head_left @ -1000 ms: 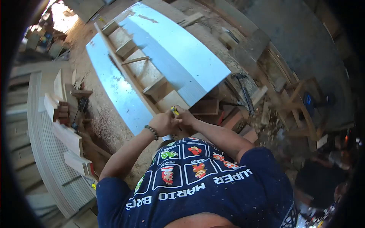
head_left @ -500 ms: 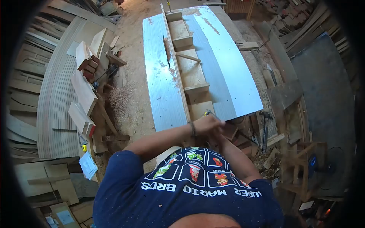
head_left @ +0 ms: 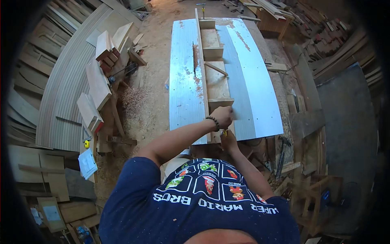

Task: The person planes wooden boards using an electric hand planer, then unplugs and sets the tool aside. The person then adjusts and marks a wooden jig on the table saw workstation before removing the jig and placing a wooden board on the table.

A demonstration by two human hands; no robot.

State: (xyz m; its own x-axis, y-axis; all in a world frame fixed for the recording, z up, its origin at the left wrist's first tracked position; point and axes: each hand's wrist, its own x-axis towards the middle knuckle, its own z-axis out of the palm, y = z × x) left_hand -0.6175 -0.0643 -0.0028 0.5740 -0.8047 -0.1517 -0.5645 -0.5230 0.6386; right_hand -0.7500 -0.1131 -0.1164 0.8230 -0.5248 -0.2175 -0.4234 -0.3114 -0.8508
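My left hand (head_left: 222, 116), with a beaded bracelet at the wrist, is closed over the near end of the wooden frame (head_left: 221, 102). What its fingers hold is hidden. Just below it, my right hand (head_left: 229, 141) is curled beside a small yellow tool part (head_left: 225, 133), mostly covered by the fingers; it resembles the yellow piece on the clamp (head_left: 203, 12) at the far end. The long frame, with crosswise blocks and a slanted strip (head_left: 216, 68), lies along the pale panelled worktop (head_left: 185, 93).
Cut boards (head_left: 97, 83) are stacked at left, near a yellow tape measure (head_left: 87, 144) and papers (head_left: 86, 163). A hammer (head_left: 282, 152) lies to the right of the worktop. A dark sheet (head_left: 349, 134) leans farther right. Shavings (head_left: 136, 99) cover the floor.
My hands, crossed close together before, have come apart; the left has moved forward over the frame and the right stays lower. The view has shifted, so the worktop appears lower and farther right.
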